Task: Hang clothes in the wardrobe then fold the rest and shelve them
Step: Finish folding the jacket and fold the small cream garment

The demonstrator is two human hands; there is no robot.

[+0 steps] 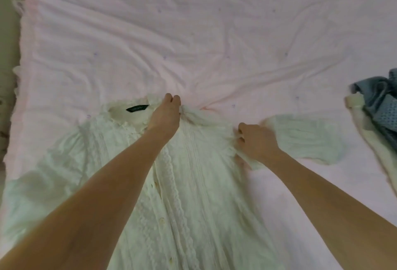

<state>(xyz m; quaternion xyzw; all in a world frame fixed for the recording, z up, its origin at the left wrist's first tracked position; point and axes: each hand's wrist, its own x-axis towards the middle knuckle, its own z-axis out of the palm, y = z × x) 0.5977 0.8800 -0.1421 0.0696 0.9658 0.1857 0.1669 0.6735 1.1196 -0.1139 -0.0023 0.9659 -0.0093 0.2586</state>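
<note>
Cream blouse, buttoned, lace-trimmed and pleated, is spread front-up on the pink sheet. Its collar is pinched by the left hand; its shoulder seam is apparently gripped by the curled right hand. Blue clothing is bunched at the right edge.

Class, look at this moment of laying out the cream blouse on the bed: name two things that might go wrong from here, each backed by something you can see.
1. Both hands, the left hand at the collar and the right hand at the shoulder, bunch the cream blouse; folding now may set creases.
2. The pink sheet underneath is rumpled and puckers toward the collar, so smoothing the blouse could drag the sheet along.
</note>
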